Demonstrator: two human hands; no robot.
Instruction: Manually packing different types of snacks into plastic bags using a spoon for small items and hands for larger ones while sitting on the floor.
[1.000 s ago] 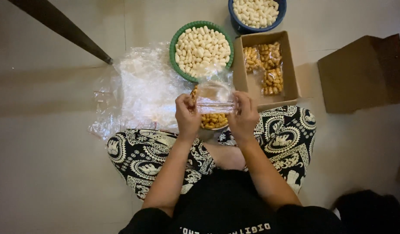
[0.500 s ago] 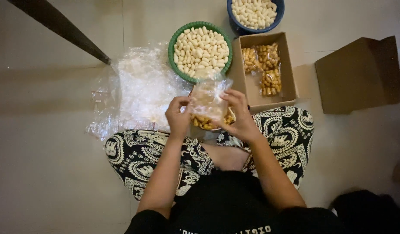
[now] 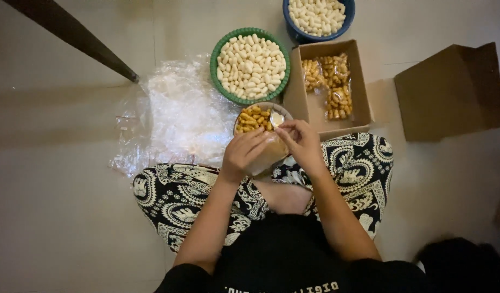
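We sit cross-legged on the floor (image 3: 60,179), patterned trousers (image 3: 174,201) spread to either side, and our hands meet just beyond the knees. The left hand (image 3: 243,153) is curled, fingers closed around a small clear bag (image 3: 267,154) that it holds from the left and below; the bag hangs between the two hands, its mouth turned away from us toward the bowl. The right hand (image 3: 300,142) is pinched nearly shut at the bag's upper edge, thumb and fingertips together; whether it grips the film or something small inside, we cannot tell.

Touching the far side of the hands is a bowl of orange-brown snacks (image 3: 252,119), with a pale spoon or scoop (image 3: 276,118) lying in it at its right side, just ahead of the right fingertips. So the right hand is the nearer one to the scoop, and the bowl lies straight ahead of the bag's mouth.

To the left, a heap of clear bags (image 3: 174,116) covers the floor. Beyond the bowl stands a green basket (image 3: 250,66) of pale pieces, and to its right an open carton (image 3: 328,89) holding filled packets (image 3: 337,87), long axis running away from us. Farther still is a blue basket (image 3: 318,16) of the same pale pieces. A second carton (image 3: 450,92) lies well apart to the right, with bare floor between; a dark leg (image 3: 76,38) slants in at the far left.
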